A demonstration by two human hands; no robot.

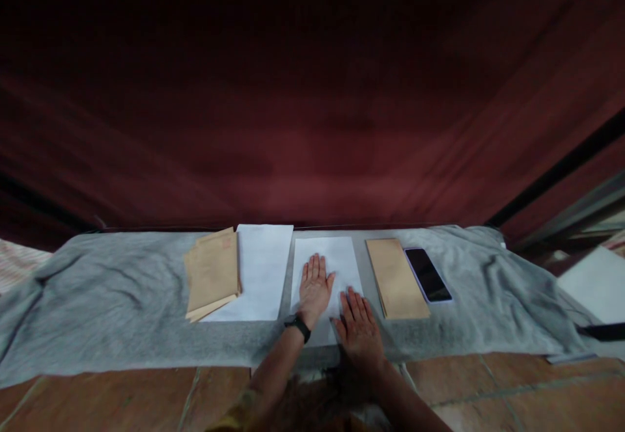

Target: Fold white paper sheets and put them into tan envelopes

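My left hand (pixel 314 287) lies flat and open on a white sheet of paper (pixel 336 256) on a grey cloth (pixel 122 302). A black watch (pixel 297 325) sits on that wrist. My right hand (pixel 359 328) also rests flat with fingers stretched out, on the lower right part of the same sheet. Neither hand holds anything.
Left of the sheet lie a second white sheet (pixel 261 269) and a stack of brown envelopes (pixel 212 272). On the right are one brown envelope (pixel 395 277) and a dark phone (pixel 428 274). A dark red curtain (pixel 312 94) hangs behind. Terracotta tiles (pixel 122 399) show in front.
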